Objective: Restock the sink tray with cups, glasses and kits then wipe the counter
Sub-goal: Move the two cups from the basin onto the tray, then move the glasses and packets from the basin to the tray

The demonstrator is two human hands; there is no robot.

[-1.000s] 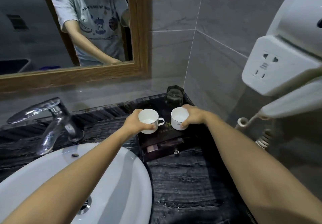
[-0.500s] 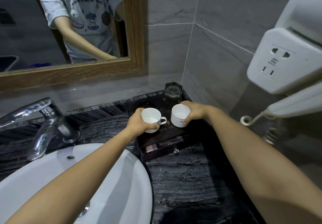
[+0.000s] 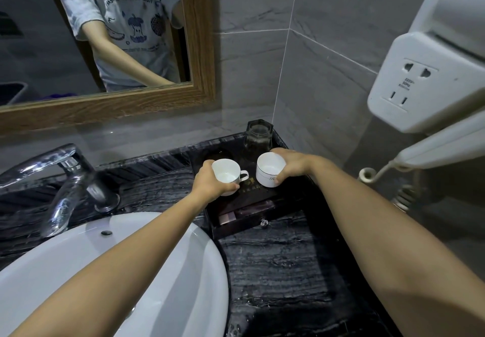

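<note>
Left cup (image 3: 226,176): we hold it upright over the dark tray (image 3: 262,197), handle pointing right.
Right cup (image 3: 269,169): upright, mouth up, above the tray.
Left hand (image 3: 211,183): our fingers wrapped around its cup.
Right hand (image 3: 291,164): our fingers curled around its cup's side.

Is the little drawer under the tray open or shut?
Open: the drawer juts forward from the tray, its contents showing behind the knob.

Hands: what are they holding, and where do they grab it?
Each holds a white cup by its side wall, not the handle: the left hand grips the left cup, the right hand the right cup.
</note>
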